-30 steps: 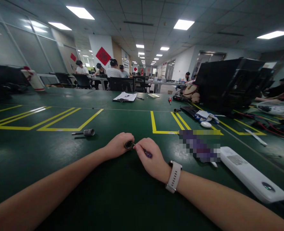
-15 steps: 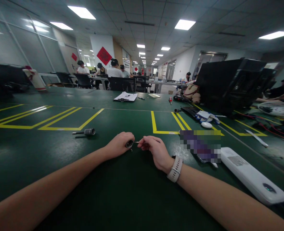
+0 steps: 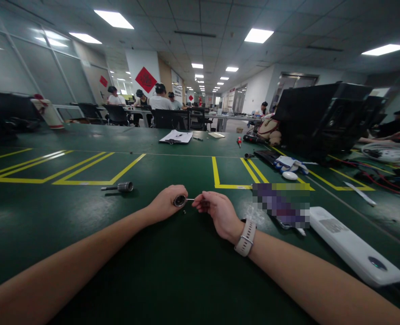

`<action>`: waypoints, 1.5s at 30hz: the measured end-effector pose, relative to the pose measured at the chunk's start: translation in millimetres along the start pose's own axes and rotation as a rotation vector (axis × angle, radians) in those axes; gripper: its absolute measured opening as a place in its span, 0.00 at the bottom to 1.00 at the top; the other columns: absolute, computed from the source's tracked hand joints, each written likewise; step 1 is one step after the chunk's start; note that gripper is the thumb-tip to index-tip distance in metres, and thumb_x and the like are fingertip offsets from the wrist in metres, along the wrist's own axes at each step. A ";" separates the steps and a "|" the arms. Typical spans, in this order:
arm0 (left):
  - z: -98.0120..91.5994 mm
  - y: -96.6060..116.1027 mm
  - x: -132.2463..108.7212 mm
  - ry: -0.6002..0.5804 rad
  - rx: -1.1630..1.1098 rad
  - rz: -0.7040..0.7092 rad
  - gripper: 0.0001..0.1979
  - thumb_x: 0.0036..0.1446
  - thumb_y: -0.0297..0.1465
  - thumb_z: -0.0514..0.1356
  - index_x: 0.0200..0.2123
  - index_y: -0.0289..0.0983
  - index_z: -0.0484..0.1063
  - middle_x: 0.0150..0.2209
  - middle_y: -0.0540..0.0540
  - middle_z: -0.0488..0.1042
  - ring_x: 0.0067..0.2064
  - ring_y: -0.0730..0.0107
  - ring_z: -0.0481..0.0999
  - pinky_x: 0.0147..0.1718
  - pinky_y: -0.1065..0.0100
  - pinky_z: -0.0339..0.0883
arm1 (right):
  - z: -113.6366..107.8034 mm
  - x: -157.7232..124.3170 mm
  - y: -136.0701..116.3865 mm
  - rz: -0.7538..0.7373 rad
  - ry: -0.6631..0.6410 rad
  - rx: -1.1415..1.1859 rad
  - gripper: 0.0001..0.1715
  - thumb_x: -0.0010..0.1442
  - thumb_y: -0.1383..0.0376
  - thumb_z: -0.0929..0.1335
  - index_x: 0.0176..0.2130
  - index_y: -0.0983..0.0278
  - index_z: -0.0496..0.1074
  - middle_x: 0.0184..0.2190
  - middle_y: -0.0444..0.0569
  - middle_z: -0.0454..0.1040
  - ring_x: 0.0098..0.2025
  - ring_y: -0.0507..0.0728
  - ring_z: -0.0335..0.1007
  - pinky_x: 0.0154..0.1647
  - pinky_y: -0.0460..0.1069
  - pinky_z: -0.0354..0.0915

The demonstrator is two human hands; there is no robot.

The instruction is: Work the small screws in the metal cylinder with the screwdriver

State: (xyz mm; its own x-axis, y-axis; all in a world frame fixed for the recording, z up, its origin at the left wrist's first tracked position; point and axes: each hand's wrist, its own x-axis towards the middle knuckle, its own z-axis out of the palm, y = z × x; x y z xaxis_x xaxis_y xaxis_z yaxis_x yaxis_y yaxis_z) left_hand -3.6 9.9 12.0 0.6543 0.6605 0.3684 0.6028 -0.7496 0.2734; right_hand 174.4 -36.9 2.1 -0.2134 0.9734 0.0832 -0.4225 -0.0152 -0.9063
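Observation:
My left hand (image 3: 168, 203) is closed around a hollow metal cylinder (image 3: 179, 201), its round open end turned toward me. In my right hand (image 3: 216, 210), the fingertips pinch a thin metal rod (image 3: 190, 199). The rod's far end meets the side of the cylinder near its rim; whether it enters a hole there I cannot tell. Just below the cylinder is a tiny metal piece (image 3: 184, 212), too small to name. Left of my hands, a similar metal cylinder with a thin shank (image 3: 120, 187) lies on its side on the green table (image 3: 146, 271).
Right of my hands lie a blurred-out purple item (image 3: 281, 205) and a long white device (image 3: 355, 246). Farther back are gloves (image 3: 292, 164), a red screwdriver (image 3: 239, 141) and a clipboard (image 3: 175, 136). A large black case (image 3: 317, 119) stands back right. Several people sit beyond.
The cylinder in my left hand has shifted slightly left and up. A gap now shows between it and the tiny metal piece. Both hands keep their grips; the view has drifted a little.

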 end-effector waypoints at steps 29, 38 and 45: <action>1.0 0.3 0.5 -0.099 0.184 0.091 0.07 0.49 0.19 0.51 0.26 0.36 0.63 0.27 0.49 0.67 0.32 0.69 0.67 0.33 0.67 0.56 | -3.7 1.0 7.2 -0.041 0.058 -0.064 0.15 0.53 0.62 0.64 0.22 0.67 0.73 0.22 0.48 0.72 0.26 0.52 0.64 0.30 0.49 0.58; 3.2 -2.0 2.8 -0.075 0.109 -0.034 0.04 0.50 0.24 0.53 0.25 0.36 0.63 0.26 0.50 0.67 0.30 0.69 0.67 0.31 0.68 0.59 | 2.2 -6.0 0.1 -0.212 -0.013 -0.218 0.15 0.57 0.61 0.63 0.25 0.65 0.73 0.25 0.46 0.71 0.30 0.53 0.64 0.33 0.49 0.59; 4.8 -3.3 2.8 -0.022 0.102 -0.069 0.02 0.49 0.27 0.55 0.25 0.36 0.64 0.25 0.50 0.67 0.28 0.69 0.67 0.30 0.68 0.58 | 11.2 -16.6 -4.5 -0.490 -0.110 -0.707 0.12 0.60 0.63 0.61 0.30 0.63 0.71 0.28 0.45 0.68 0.33 0.53 0.63 0.37 0.49 0.59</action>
State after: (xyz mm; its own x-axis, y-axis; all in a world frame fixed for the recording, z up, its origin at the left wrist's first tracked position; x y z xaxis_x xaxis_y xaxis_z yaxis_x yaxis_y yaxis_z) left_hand -1.6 14.4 7.8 0.6188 0.7119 0.3320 0.6893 -0.6948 0.2052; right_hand 170.0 -55.5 9.4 -0.2504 0.8048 0.5382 0.1497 0.5814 -0.7997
